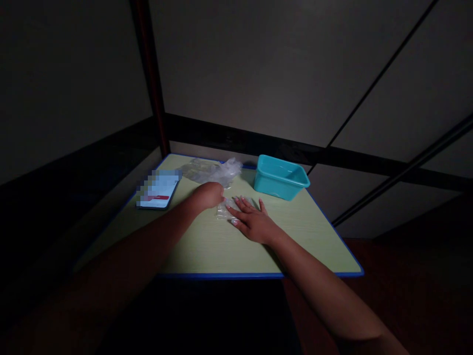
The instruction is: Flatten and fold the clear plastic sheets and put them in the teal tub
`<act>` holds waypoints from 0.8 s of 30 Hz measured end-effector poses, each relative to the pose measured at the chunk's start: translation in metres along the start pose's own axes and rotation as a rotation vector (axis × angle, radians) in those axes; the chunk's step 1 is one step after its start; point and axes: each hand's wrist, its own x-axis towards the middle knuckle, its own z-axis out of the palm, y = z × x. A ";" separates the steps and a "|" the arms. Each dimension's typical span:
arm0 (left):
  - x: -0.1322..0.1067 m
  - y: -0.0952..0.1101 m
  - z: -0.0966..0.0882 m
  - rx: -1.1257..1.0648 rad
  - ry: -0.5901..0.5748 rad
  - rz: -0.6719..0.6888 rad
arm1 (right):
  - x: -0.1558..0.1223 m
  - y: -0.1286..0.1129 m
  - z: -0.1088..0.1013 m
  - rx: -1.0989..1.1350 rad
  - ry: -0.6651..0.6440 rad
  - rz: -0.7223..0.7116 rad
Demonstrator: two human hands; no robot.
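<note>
A small clear plastic bag (223, 212) lies flat on the table, its surface glossy and creased. My right hand (253, 221) rests on top of it with the fingers spread, covering much of its right part. At the bag's upper left edge is my left hand (210, 195), its fingers curled closed with the fingertips at the plastic. The palm side of that hand is hidden from view. Just beyond my left hand spreads a larger, crumpled clear plastic bag (218, 172).
A turquoise plastic basket (275, 188) stands at the table's back right. On the left lies a phone (160, 192) with a lit, partly blurred screen. The pale table (229, 254) has a blue rim and stands close to the wall panels (240, 74). The surroundings are dark.
</note>
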 end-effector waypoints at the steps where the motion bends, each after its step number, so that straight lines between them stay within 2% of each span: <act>1: 0.000 0.000 0.001 0.001 0.007 0.009 | 0.000 0.000 0.000 0.001 -0.001 0.002; 7: -0.003 0.005 0.003 0.024 0.133 0.111 | 0.001 -0.001 0.000 0.011 -0.005 0.026; 9: -0.007 0.010 0.005 0.062 0.144 0.079 | 0.001 -0.001 0.000 0.021 -0.002 0.026; 12: -0.014 0.019 0.014 0.088 0.143 -0.069 | 0.001 -0.001 0.002 0.034 0.010 0.035; 18: -0.014 0.021 0.036 0.143 0.138 -0.017 | 0.000 -0.001 0.004 0.051 0.030 0.072; 24: -0.007 0.011 0.041 0.178 0.223 -0.069 | 0.000 -0.003 0.002 0.061 0.020 0.087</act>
